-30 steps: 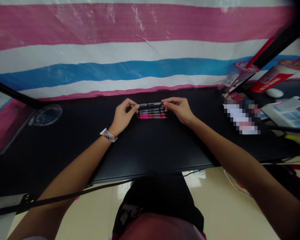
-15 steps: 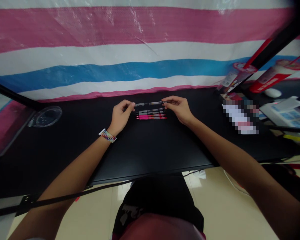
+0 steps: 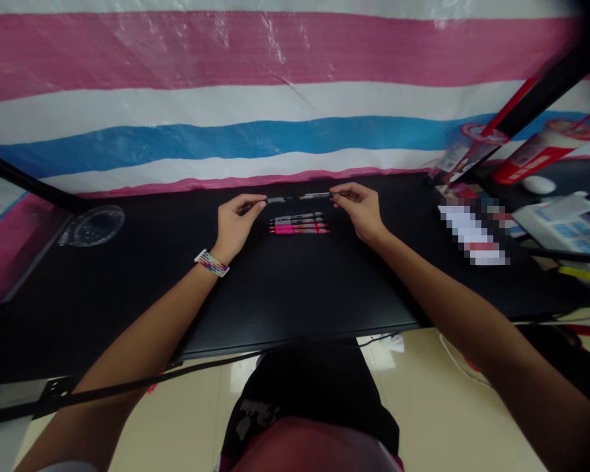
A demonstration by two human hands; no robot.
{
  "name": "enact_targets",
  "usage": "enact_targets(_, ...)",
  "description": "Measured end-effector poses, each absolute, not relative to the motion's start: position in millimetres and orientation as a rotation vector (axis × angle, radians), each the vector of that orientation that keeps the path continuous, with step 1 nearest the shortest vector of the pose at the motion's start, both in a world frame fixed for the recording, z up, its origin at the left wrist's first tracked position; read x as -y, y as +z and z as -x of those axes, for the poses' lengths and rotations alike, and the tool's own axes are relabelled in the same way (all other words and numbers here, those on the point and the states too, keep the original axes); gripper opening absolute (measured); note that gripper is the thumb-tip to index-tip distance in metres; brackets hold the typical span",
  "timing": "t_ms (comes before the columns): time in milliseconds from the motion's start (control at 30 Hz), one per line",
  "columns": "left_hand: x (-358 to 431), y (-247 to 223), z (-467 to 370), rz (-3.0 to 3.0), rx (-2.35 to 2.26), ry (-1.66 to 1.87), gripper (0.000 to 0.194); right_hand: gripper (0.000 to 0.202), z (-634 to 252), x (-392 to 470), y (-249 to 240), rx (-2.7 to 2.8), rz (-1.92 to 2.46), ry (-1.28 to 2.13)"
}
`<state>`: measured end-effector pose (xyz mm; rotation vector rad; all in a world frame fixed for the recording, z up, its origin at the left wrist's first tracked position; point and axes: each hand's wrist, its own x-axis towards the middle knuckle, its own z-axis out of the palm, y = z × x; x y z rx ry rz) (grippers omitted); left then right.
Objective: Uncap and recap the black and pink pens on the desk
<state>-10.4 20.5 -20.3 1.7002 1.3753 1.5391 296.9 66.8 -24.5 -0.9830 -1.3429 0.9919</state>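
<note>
Above the desk, my left hand [image 3: 240, 219] pinches the outer end of a grey and black pen cap [image 3: 276, 200]. My right hand [image 3: 361, 208] grips the rear of a clear-barrelled pen [image 3: 316, 195], which lies in line with the cap. A dark stretch separates the two; whether the cap and pen still touch there is too dim to tell. Just below, a row of several pens lies side by side on the desk, with grey pens [image 3: 299, 217] at the back and pink pens [image 3: 297, 229] in front.
The black desk [image 3: 295, 282] carries a clear round plastic lid [image 3: 94, 226] at left. On the right stand two drink cups with straws, one with a red sleeve [image 3: 535, 160], near a white mouse [image 3: 538, 185] and papers [image 3: 560, 216]. A striped sheet [image 3: 275, 105] hangs behind.
My hands have spread farther apart and lifted slightly away from the row. The cap and the clear barrel now show a wider dark stretch between them. The row stays put.
</note>
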Motion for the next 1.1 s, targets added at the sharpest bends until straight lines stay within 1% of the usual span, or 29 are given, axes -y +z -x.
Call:
enact_targets(200, -17.3, -18.9, 8.5, -1.787, -1.364, 1.432, 0.012, 0.025, -292.4, -56.8, -21.6, 1.429, 0.929, 1.13)
enact_targets(333, -13.2, -16.9, 8.2, -1.954, -1.402, 1.36, 0.027, 0.029, -290.3, -52.3, -19.1, 1.441, 0.974, 1.168)
enact_targets(467, -10.4, -15.0, 6.9, -2.101, -1.414, 1.27, 0.043, 0.028, -289.6, -51.4, -17.7, 1.425, 0.961, 1.188)
enact_targets(533, -10.0, -14.7, 6.2, -2.141, -1.407, 1.247, 0.04, 0.026, -289.6, -52.1, -18.2, 1.411, 0.95, 1.199)
enact_targets(633, -10.6, -15.3, 4.6, -2.121, -1.333, 1.292, 0.019, 0.026, -289.9, -54.1, -20.1, 1.38, 0.954, 1.212)
enact_targets(667, -10.8, -15.7, 3.9, -2.092, -1.301, 1.32, 0.017, 0.026, -290.1, -54.8, -20.8, 1.372, 0.955, 1.218)
enact_targets(733, -11.1, -16.2, 2.5, -2.001, -1.264, 1.348, 0.027, 0.027, -290.3, -55.7, -22.0, 1.365, 0.952, 1.23)
enact_targets(867, -11.7, -16.1, 1.7, -1.897, -1.226, 1.337, 0.033, 0.028, -289.4, -55.4, -22.6, 1.389, 0.958, 1.24)
enact_targets(900, -11.9, -16.0, 1.9, -1.917, -1.209, 1.35, 0.039, 0.027, -288.8, -54.9, -22.4, 1.395, 0.963, 1.24)
enact_targets(967, -12.3, -15.6, 2.4, -1.96, -1.188, 1.377, 0.058, 0.026, -287.7, -53.9, -21.8, 1.398, 0.968, 1.238)
enact_targets(1000, -12.3, -15.4, 2.6, -1.956, -1.189, 1.378, 0.061, 0.025, -287.1, -53.3, -21.5, 1.396, 0.965, 1.237)
enact_targets(1033, -12.2, -15.0, 2.5, -1.931, -1.196, 1.366, 0.057, 0.025, -286.6, -52.8, -21.2, 1.393, 0.96, 1.237)
enact_targets(1100, -11.6, -14.2, 1.9, -1.859, -1.211, 1.328, 0.041, 0.025, -285.9, -52.1, -20.8, 1.389, 0.951, 1.237)
